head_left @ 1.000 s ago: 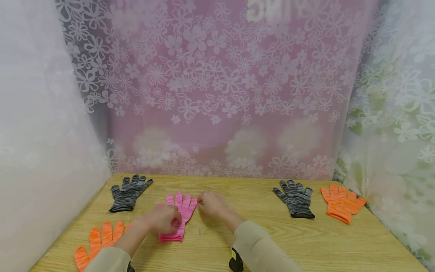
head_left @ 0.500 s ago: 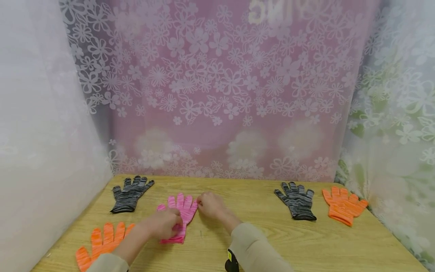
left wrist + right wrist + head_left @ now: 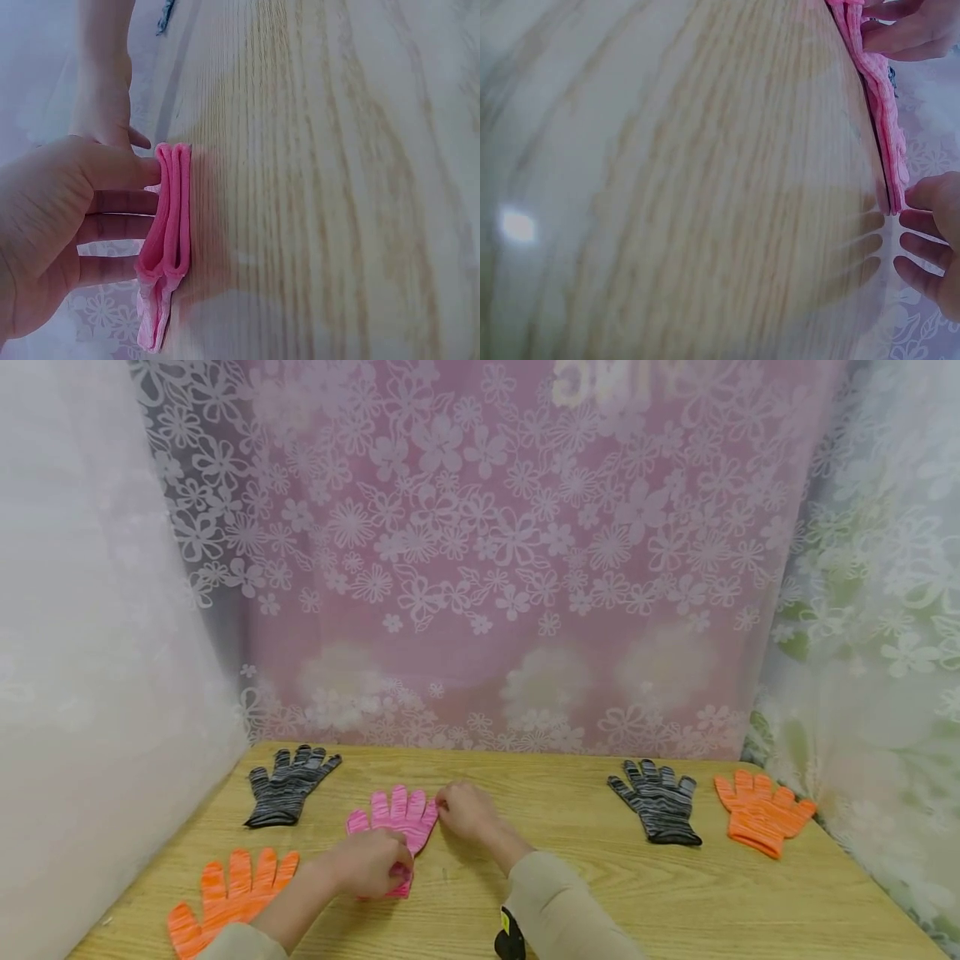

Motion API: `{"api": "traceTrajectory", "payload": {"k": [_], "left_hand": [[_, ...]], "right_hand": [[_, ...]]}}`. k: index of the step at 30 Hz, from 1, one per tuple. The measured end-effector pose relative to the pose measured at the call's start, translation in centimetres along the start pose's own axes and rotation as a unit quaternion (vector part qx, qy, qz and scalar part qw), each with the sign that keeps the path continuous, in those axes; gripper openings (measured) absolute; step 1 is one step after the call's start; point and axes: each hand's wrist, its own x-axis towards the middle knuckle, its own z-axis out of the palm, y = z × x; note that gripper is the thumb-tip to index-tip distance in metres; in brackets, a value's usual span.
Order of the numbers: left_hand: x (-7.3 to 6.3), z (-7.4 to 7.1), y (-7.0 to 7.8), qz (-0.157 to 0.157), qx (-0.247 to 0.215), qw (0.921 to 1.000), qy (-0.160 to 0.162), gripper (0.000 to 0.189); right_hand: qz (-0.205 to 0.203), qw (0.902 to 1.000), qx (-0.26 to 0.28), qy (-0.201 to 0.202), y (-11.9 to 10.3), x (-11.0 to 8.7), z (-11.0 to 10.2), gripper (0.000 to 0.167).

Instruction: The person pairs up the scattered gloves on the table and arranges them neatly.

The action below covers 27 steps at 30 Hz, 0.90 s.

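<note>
A pink knit glove (image 3: 401,810) lies flat on the wooden table, fingers pointing away from me. My left hand (image 3: 373,860) rests over its palm and cuff, hiding part of them. In the left wrist view, the thumb and fairly straight fingers of the left hand (image 3: 45,225) touch the layered pink cuff (image 3: 176,202). At the glove's rightmost fingertip, my right hand (image 3: 468,810) touches the edge. In the right wrist view, the top digit of the right hand (image 3: 937,232) meets the glove's end (image 3: 896,195), while the other fingers extend loosely beside it.
An orange glove (image 3: 232,893) lies at the near left, partly covered by my left forearm. Grey-black gloves lie at the back left (image 3: 285,789) and back right (image 3: 660,806). Another orange glove (image 3: 765,814) is at the far right. Flowered curtains (image 3: 480,568) enclose the table.
My left hand has slid slightly right and toward me over the pink glove, from its palm to the cuff. The right hand has stayed at the glove's fingertip.
</note>
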Motion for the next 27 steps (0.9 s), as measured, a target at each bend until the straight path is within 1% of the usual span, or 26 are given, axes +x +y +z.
{"api": "traceTrajectory", "payload": {"k": [3,9,12,17,19,24,27], "left_hand": [[-0.02,-0.09,0.08,0.004,0.007,1.0,0.0,0.006],[-0.03,-0.11,0.04,0.01,0.004,0.9999,0.0,0.006],[0.0,-0.07,-0.04,0.01,0.003,0.9999,0.001,0.007],[0.08,-0.01,-0.13,0.011,0.004,0.9999,0.0,0.006],[0.11,0.01,-0.13,0.007,0.003,1.0,-0.003,0.006],[0.13,0.12,-0.13,-0.002,0.002,1.0,-0.005,0.007],[0.06,0.16,-0.16,0.002,0.006,1.0,-0.002,0.007]], "right_hand": [[-0.005,1.0,-0.006,-0.005,-0.04,0.05,0.08,0.013],[-0.023,0.9996,-0.013,-0.013,0.0,0.05,0.31,0.014],[-0.03,0.9992,-0.025,-0.002,0.06,0.03,0.36,0.014],[-0.029,0.9986,-0.038,0.025,0.07,-0.06,0.26,0.014],[-0.029,0.998,-0.048,0.028,0.07,-0.1,0.23,0.014],[-0.044,0.9949,-0.09,0.013,-0.02,-0.36,0.17,0.014],[-0.046,0.9947,-0.091,0.009,-0.05,-0.46,0.19,0.015]]}}
